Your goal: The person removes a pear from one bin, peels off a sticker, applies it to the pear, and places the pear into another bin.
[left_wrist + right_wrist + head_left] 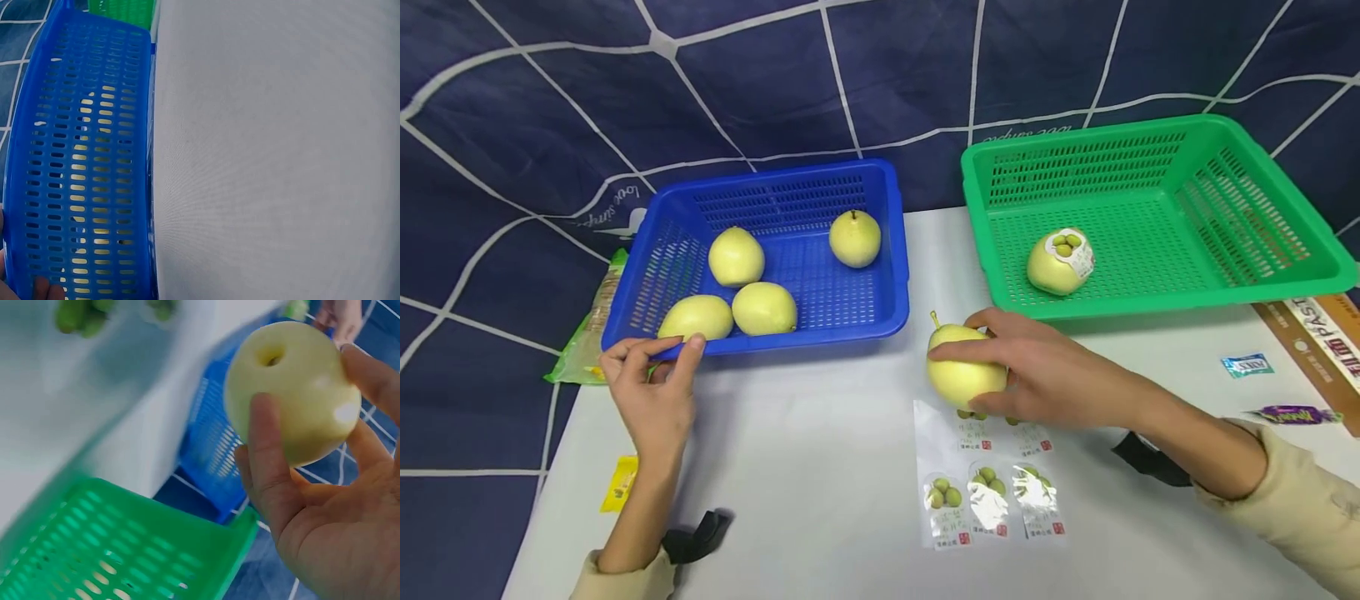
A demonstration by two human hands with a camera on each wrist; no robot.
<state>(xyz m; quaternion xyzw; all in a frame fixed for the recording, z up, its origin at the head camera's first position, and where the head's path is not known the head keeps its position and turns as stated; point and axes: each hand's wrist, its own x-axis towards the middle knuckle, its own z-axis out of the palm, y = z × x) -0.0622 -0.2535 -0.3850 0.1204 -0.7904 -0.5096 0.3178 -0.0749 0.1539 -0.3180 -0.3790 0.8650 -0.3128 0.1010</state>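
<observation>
My right hand [1048, 371] grips a pale yellow pear [962, 375], thumb and fingers spread round its sides, over the top of a label sheet [936, 433]. The pear's stem points up and away in the head view; the right wrist view shows its dimpled end [273, 359]. At the near left corner of the blue basket [820, 337], my left hand [651, 392] pinches the rim, with fingertips [50, 290] against the slotted wall in the left wrist view. Several pears, among them one pear [855, 239] at the back right, lie inside.
A green basket [1165, 302] at the right holds one pear [1052, 271] bearing a round-topped sticker [1070, 246]. Small packets lie at the right, including a blue one [1247, 365] and a purple one [1296, 414]. A yellow packet [620, 483] lies left of my forearm.
</observation>
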